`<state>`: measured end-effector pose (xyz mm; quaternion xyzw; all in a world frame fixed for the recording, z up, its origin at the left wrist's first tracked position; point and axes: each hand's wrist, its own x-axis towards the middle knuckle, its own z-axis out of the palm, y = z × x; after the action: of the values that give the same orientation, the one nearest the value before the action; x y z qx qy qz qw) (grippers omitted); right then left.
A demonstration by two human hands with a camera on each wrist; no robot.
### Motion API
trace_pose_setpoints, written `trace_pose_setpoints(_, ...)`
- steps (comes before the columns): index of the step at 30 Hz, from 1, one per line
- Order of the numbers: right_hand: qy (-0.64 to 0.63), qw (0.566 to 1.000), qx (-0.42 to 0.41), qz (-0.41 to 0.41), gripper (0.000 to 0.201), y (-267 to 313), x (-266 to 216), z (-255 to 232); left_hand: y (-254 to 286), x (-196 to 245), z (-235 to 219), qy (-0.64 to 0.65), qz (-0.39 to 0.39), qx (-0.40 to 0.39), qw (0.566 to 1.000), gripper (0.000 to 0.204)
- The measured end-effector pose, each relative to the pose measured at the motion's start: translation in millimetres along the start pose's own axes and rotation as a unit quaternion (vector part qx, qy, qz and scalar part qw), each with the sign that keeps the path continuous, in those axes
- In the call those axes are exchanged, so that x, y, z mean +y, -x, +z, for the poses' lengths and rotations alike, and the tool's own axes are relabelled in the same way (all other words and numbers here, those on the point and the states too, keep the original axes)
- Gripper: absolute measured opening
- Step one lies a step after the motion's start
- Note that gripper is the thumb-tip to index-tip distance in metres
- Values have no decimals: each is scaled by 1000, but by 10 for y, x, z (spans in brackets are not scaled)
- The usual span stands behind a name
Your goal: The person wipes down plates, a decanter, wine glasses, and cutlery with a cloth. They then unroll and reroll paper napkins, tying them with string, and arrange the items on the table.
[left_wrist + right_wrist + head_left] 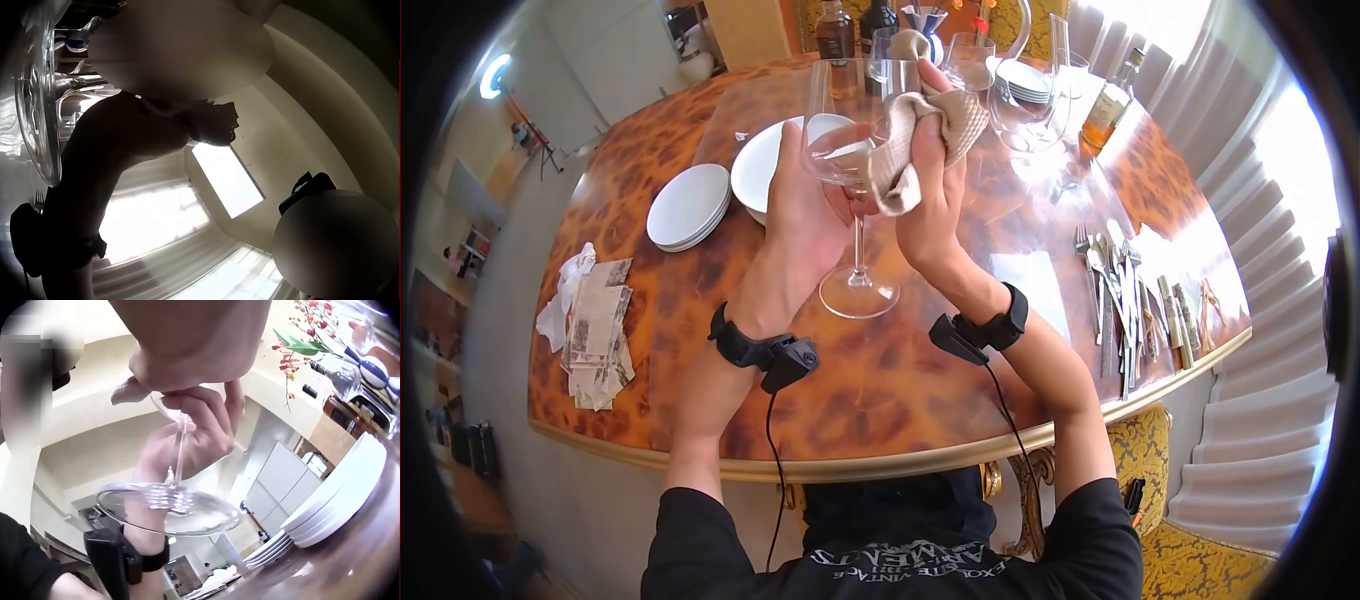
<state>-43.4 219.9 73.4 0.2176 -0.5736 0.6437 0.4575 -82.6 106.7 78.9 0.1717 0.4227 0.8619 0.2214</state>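
A clear stemmed wine glass (859, 245) is held upright over the table, its round foot (169, 509) showing large in the right wrist view. My left hand (805, 215) grips the glass from the left, fingers curled around the lower bowl and top of the stem. A beige waffle-weave cloth (897, 165) is bunched in my right hand (932, 205), with thumb and fingers pinching it at the right side of the bowl and rim. In the left wrist view the right arm (87, 169) is a dark silhouette beside the glass foot.
White plates (690, 207) are stacked at left, larger ones (752, 170) behind the left hand. Papers (600, 330) lie at far left. Cutlery (1112, 300) lies at right. A glass decanter (1028, 110), bottles (1108, 105) and another wine glass (971, 60) stand at the back.
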Motion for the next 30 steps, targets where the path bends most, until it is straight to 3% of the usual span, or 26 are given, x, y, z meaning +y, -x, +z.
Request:
trace_pose_setpoints(1, -1, 1000, -1, 0, 43, -5, -21, 30, 58, 62, 78, 0, 1, 1, 1000, 78)
trace_pose_setpoints(3, -69, 992, 65, 89, 46, -29, -54, 63, 126, 147, 190, -38, 57, 3, 998, 91)
trace_pose_setpoints(4, -86, 988, 47, 116, 48, -4, -160, 52, 138, 154, 224, -78, 91, -17, 993, 104)
trace_pose_setpoints(5, -85, 989, 46, 114, 48, -12, -215, 58, 173, 172, 238, -77, 93, -19, 992, 104)
trace_pose_setpoints(7, -39, 996, 43, 74, 47, -43, -283, 74, 248, 210, 249, -190, 180, -57, 963, 105)
trace_pose_setpoints(8, 122, 991, 31, -46, 43, -56, -273, 49, 249, 233, 207, -145, 166, -67, 973, 104)
trace_pose_setpoints(9, 122, 991, 31, -47, 43, -139, -289, -11, 264, 272, 194, -144, 167, -68, 973, 104)
trace_pose_setpoints(11, 60, 998, 19, -5, 36, -378, -405, -206, 299, 362, 189, -175, 124, -80, 974, 76)
trace_pose_setpoints(13, 106, 990, 90, -24, 29, -474, -599, -415, 309, 335, 224, -214, 140, -88, 963, 76)
trace_pose_setpoints(15, 195, 968, 76, -141, 23, -507, -757, -454, 346, 313, 258, -248, 154, -95, 952, 77)
trace_pose_setpoints(16, 300, 934, 26, -194, 20, -495, -784, -481, 372, 317, 284, -261, 138, -122, 948, 79)
trace_pose_setpoints(17, 236, 967, -11, -100, 22, -382, -872, -437, 399, 327, 314, -275, 122, -149, 942, 80)
trace_pose_setpoints(19, 219, 961, -135, -101, 23, -311, -900, -520, 442, 359, 324, -273, 108, -145, 945, 81)
trace_pose_setpoints(20, 226, 961, -154, -50, 25, -231, -970, -537, 434, 379, 301, -278, 97, -150, 944, 79)
trace_pose_setpoints(21, 228, 960, -156, -50, 25, -189, -1032, -550, 420, 405, 277, -283, 87, -155, 943, 78)
trace_pose_setpoints(22, 213, 949, -223, -62, 26, -161, -1094, -573, 396, 417, 236, -285, 64, -157, 943, 75)
trace_pose_setpoints(23, 198, 934, -289, -74, 29, -164, -1150, -600, 382, 427, 206, -283, 65, -159, 944, 75)
trace_pose_setpoints(24, 252, 884, -379, -104, 32, -236, -1212, -637, 366, 439, 187, -300, 59, -164, 938, 74)
trace_pose_setpoints(25, 255, 883, -380, -107, 32, -240, -1240, -634, 361, 452, 177, -317, 52, -170, 932, 73)
trace_pose_setpoints(27, 245, 823, -509, -66, 28, -219, -1288, -629, 378, 473, 170, -317, 29, -185, 930, 71)
trace_pose_setpoints(28, 247, 823, -507, -65, 28, -194, -1272, -663, 387, 475, 171, -351, -11, -217, 911, 69)
trace_pose_setpoints(30, 231, 745, -625, 28, 44, -132, -1227, -761, 376, 448, 182, -407, -69, -258, 874, 66)
